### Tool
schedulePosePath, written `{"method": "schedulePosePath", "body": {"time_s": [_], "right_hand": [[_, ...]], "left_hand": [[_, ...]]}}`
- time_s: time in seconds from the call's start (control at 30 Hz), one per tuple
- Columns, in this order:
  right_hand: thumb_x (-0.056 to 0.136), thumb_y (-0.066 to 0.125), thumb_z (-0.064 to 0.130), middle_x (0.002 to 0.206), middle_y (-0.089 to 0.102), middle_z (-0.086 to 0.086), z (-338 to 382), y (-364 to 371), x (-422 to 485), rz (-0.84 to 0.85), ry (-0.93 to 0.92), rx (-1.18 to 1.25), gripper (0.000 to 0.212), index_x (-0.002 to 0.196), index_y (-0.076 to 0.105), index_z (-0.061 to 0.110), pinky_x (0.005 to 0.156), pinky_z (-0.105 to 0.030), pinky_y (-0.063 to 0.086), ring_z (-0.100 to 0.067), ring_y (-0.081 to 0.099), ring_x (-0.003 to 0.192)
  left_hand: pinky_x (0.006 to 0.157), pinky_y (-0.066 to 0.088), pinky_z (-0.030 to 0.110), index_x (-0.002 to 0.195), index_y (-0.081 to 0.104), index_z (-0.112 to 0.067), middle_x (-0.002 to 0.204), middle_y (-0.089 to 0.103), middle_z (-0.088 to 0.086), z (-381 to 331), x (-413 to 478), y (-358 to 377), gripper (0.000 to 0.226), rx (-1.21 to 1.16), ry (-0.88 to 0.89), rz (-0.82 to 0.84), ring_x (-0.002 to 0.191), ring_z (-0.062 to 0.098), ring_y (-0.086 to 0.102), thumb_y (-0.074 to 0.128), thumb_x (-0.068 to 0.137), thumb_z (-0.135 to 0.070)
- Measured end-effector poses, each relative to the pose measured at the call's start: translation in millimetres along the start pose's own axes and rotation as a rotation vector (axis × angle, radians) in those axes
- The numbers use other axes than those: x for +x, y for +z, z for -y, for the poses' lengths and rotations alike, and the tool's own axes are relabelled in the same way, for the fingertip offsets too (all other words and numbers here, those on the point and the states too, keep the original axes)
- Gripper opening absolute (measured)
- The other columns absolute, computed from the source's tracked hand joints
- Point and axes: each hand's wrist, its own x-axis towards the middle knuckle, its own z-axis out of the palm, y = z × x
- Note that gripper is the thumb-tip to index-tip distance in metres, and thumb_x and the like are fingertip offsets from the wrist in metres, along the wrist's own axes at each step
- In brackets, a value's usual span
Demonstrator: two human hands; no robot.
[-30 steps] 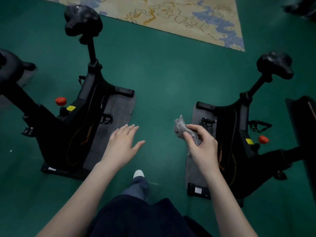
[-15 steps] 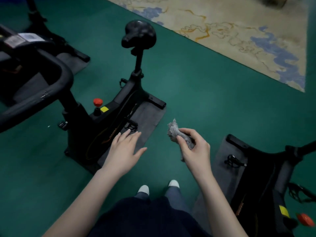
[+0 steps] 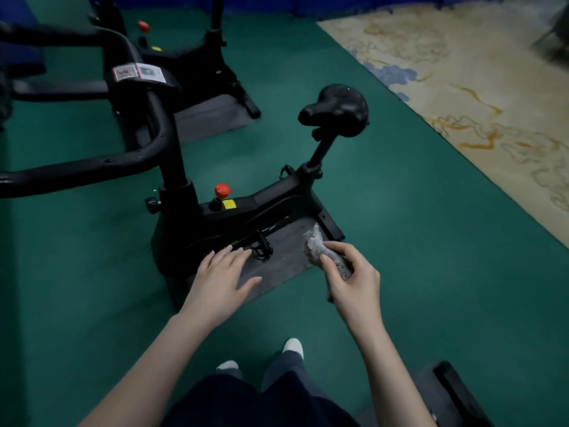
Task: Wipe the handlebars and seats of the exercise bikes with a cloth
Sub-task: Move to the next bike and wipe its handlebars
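A black exercise bike stands ahead of me on a grey mat (image 3: 286,260). Its black seat (image 3: 337,109) sits up on a post at centre, and its black handlebars (image 3: 92,161) reach in from the left edge. My right hand (image 3: 351,278) grips a crumpled grey cloth (image 3: 317,246) in the air, low and in front of the seat. My left hand (image 3: 221,278) hovers flat with straight fingers over the bike's pedal area, holding nothing.
A second bike (image 3: 197,63) stands behind on its own mat. A red knob (image 3: 222,190) and yellow label mark the near frame. A pale patterned rug (image 3: 477,97) covers the floor at right. Another bike's base (image 3: 455,392) is at the bottom right. Green floor lies between.
The view has swung left: the left bike now fills the centre with its handlebars close, and the right bike has slid almost out of view. Both hands keep their poses.
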Motion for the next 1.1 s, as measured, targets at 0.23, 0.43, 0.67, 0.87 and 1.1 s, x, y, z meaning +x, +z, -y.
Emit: {"method": "schedulePosePath", "body": {"time_s": [0.23,0.43,0.67,0.87,1.1], "right_hand": [[0.087,0.066,0.018,0.086,0.070,0.009,-16,-36,47,0.128,-0.031,0.014,0.013,0.097,0.069,0.026,0.067,-0.048,0.056,-0.014,0.059,0.067],[0.087,0.065,0.020,0.091,0.070,0.010,-11,-27,76,0.259,-0.099,0.023,0.014,0.098,0.069,0.027,0.069,-0.048,0.057,-0.013,0.061,0.073],[0.087,0.067,0.018,0.094,0.070,0.013,-4,-5,110,0.330,-0.167,0.005,0.015,0.099,0.069,0.026,0.074,-0.034,0.055,-0.008,0.065,0.082],[0.087,0.067,0.014,0.094,0.070,0.015,10,14,145,0.352,-0.234,-0.012,0.016,0.099,0.069,0.024,0.074,-0.006,0.043,0.003,0.063,0.089],[0.087,0.066,0.012,0.091,0.070,0.014,42,64,186,0.406,-0.303,0.009,0.016,0.098,0.069,0.024,0.071,-0.007,0.044,0.004,0.063,0.085]], "left_hand": [[0.119,0.006,0.032,0.148,0.024,-0.026,0.155,0.025,-0.009,-41,10,5,0.066,-0.021,-0.151,-0.107,0.145,0.009,0.013,0.033,0.093,-0.060],[0.119,0.009,0.032,0.148,0.024,-0.026,0.155,0.025,-0.008,-44,7,2,0.065,-0.045,-0.269,-0.138,0.145,0.010,0.014,0.035,0.093,-0.059],[0.118,0.013,0.032,0.148,0.027,-0.025,0.154,0.027,-0.007,-31,23,-2,0.065,-0.061,-0.357,-0.147,0.144,0.010,0.016,0.037,0.093,-0.058],[0.119,0.011,0.031,0.148,0.025,-0.025,0.155,0.025,-0.007,-16,50,-12,0.065,-0.103,-0.394,-0.178,0.144,0.010,0.014,0.036,0.093,-0.058],[0.120,0.009,0.032,0.149,0.023,-0.026,0.155,0.024,-0.010,14,73,-24,0.064,-0.159,-0.440,-0.223,0.145,0.009,0.012,0.035,0.094,-0.058]]}}
